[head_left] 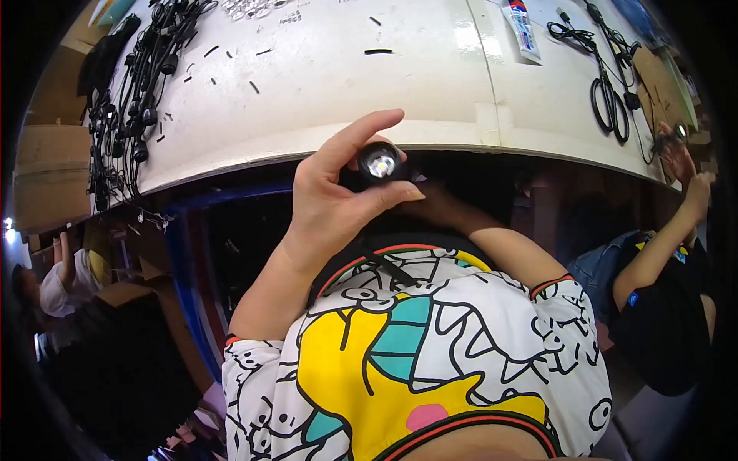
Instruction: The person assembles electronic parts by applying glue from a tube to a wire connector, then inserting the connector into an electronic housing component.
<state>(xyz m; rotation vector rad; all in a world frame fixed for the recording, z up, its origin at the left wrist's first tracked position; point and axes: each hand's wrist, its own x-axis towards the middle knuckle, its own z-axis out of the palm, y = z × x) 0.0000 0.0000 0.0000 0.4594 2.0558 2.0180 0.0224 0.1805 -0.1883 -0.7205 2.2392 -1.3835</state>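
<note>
My left hand (327, 188) is raised in front of the table's near edge, thumb and fingers curled round a small black flashlight (382, 163). The lamp end points up toward me, showing a shiny reflector with a pale centre. The rest of its body is hidden behind my fingers. My right hand (438, 201) is lower, in the shadow under the table edge, close behind the left thumb. Its fingers are mostly hidden by the dark and by the left hand, so what it grips does not show.
On the white table (307, 100) are scattered short black pieces (378, 51), a heap of black cables (146, 84) at left, a tube (523, 31), a coiled cable (573, 34) and black-handled scissors (609, 107) at right. Co-workers sit at right (661, 300) and far left (65, 280).
</note>
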